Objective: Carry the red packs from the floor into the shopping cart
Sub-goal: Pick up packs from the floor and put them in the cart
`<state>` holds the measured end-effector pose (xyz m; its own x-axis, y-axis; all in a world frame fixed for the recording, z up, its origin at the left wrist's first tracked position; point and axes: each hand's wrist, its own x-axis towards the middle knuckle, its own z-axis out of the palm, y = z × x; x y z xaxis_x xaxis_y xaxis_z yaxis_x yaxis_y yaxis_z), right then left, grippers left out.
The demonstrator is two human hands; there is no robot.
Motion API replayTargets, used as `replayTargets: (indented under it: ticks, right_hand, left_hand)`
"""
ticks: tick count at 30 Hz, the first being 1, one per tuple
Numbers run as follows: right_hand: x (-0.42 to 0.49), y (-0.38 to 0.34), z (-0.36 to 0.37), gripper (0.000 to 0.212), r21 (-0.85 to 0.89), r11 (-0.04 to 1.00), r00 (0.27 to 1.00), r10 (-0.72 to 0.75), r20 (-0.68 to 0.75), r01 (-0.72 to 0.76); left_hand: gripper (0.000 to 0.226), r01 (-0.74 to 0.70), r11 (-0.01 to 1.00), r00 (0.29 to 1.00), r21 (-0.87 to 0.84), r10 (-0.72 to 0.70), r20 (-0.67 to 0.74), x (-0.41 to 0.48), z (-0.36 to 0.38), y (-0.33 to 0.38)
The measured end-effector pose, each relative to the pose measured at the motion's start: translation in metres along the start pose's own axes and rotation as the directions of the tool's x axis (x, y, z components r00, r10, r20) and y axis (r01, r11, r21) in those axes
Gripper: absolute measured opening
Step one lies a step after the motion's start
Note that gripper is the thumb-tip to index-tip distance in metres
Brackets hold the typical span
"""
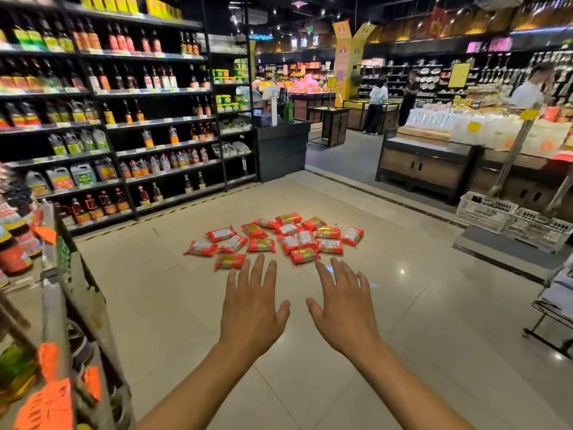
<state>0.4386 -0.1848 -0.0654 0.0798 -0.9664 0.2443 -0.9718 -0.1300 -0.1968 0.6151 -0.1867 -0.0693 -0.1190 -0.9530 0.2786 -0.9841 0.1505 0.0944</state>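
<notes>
Pale floor tiles point(418, 321) carry the red packs point(261, 245) in a loose scatter, and just short of it the left hand point(251, 308) and right hand point(344, 308) hover, each grip spread and empty, likely readying a two-handed scoop.

The floor point(310, 352) is glossy beige tile. Red packs point(273, 240) lie flat on it in a loose cluster, several overlapping, just out from the bottle shelf point(124, 150). Two white crates point(514, 217) sit side by side, well apart from that shelf.
</notes>
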Motion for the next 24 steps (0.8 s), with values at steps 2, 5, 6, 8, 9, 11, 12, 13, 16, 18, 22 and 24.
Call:
replayTargets:
  ticks: [2, 5, 6, 8, 9, 11, 12, 13, 16, 18, 22, 24]
  right_hand:
    - [0.037, 0.012, 0.005, 0.074, 0.024, 1.000, 1.000, -0.014, -0.008, 0.014]
    - [0.090, 0.030, 0.013, 0.072, 0.070, 0.997, 0.999, -0.042, -0.007, 0.043]
    - [0.107, 0.036, 0.015, 0.072, 0.072, 0.996, 0.999, -0.053, -0.010, 0.054]
    - [0.140, 0.050, 0.018, 0.073, 0.074, 0.994, 0.997, -0.077, -0.022, 0.078]
    - [0.156, 0.055, 0.020, 0.074, 0.078, 0.993, 0.996, -0.090, -0.024, 0.092]
    - [0.186, 0.064, 0.024, 0.075, 0.090, 0.990, 0.994, -0.106, -0.010, 0.107]
    - [0.200, 0.067, 0.027, 0.075, 0.096, 0.989, 0.994, -0.112, -0.007, 0.112]
    - [0.212, 0.070, 0.030, 0.075, 0.099, 0.988, 0.993, -0.118, -0.004, 0.118]
    - [0.245, 0.076, 0.040, 0.073, 0.083, 0.986, 0.989, -0.148, 0.022, 0.146]
    - [0.266, 0.077, 0.046, 0.073, 0.062, 0.985, 0.986, -0.164, 0.042, 0.161]
    - [0.310, 0.075, 0.066, 0.073, 0.064, 0.985, 0.984, -0.167, 0.061, 0.163]
    - [0.334, 0.072, 0.078, 0.073, 0.059, 0.983, 0.981, -0.180, 0.072, 0.176]
  left_hand:
    - [0.083, 0.016, 0.999, 1.000, 0.031, -0.016, -0.002, 0.033, 0.005, 0.003]
    - [0.085, 0.045, 0.997, 0.998, 0.057, -0.043, -0.043, 0.085, 0.018, 0.002]
    - [0.085, 0.059, 0.996, 0.996, 0.073, -0.054, -0.064, 0.102, 0.023, 0.003]
    - [0.085, 0.078, 0.993, 0.994, 0.085, -0.072, -0.078, 0.132, 0.032, 0.006]
    - [0.084, 0.086, 0.992, 0.993, 0.094, -0.078, -0.085, 0.145, 0.037, 0.008]
    - [0.084, 0.101, 0.988, 0.991, 0.117, -0.091, -0.094, 0.169, 0.045, 0.009]
    - [0.084, 0.111, 0.987, 0.991, 0.117, -0.101, -0.088, 0.180, 0.049, 0.009]
    - [0.084, 0.118, 0.986, 0.991, 0.114, -0.109, -0.082, 0.190, 0.052, 0.008]
    - [0.083, 0.131, 0.987, 0.988, 0.093, -0.122, -0.099, 0.219, 0.062, 0.005]
    - [0.082, 0.140, 0.987, 0.986, 0.082, -0.131, -0.101, 0.238, 0.068, 0.002]
    - [0.084, 0.161, 0.984, 0.984, 0.079, -0.153, -0.093, 0.277, 0.088, -0.014]
    - [0.083, 0.165, 0.984, 0.983, 0.074, -0.158, -0.088, 0.299, 0.100, -0.026]
